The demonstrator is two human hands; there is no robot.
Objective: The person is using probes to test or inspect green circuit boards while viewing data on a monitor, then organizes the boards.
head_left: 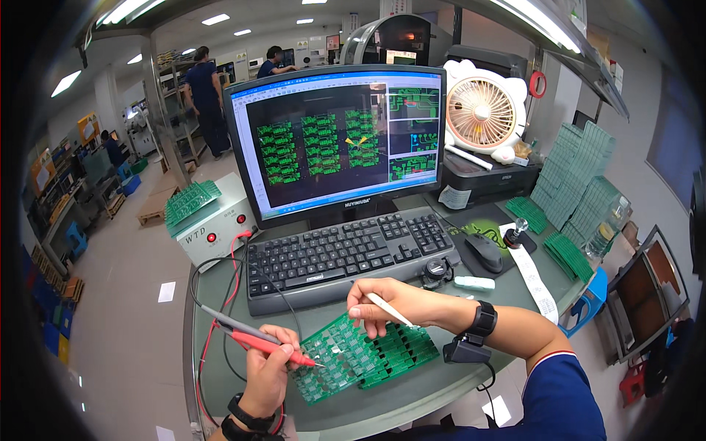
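Lighter circuit panel: green (pixel 323 371), flat on the surface (pixel 448 386), directly between the hands; left edge beside the left hand, upper right corner near the fingers of the right.
Darker circuit panel: green (pixel 404 359), adjoining the first on its right, below the right hand and wrist; whether the two overlap cannot be told.
Left hand: closed (pixel 266 378) around a red probe (pixel 268 343) and a grey probe (pixel 239 323); red probe's tip over the lighter circuit panel, contact not discernible.
Right hand: fingers curled (pixel 390 303), gripping a slim white stick (pixel 390 309); positioned over the panels' far side, fingertip contact not discernible.
Near edge: curved, close in front of the panels, with a bare strip of surface between.
Left edge: just beyond the left wrist; red and black cables (pixel 200 371) run along it, narrowing the room.
Far side: keyboard (pixel 346 253) closes it off, leaving a narrow gap crossed by a dark cable.
Right side: right forearm spans the surface; bare room beneath and in front of it.
Right rear: pale capped marker (pixel 474 283), black mouse (pixel 484 252) and a white paper strip (pixel 533 287), well apart from the panels.
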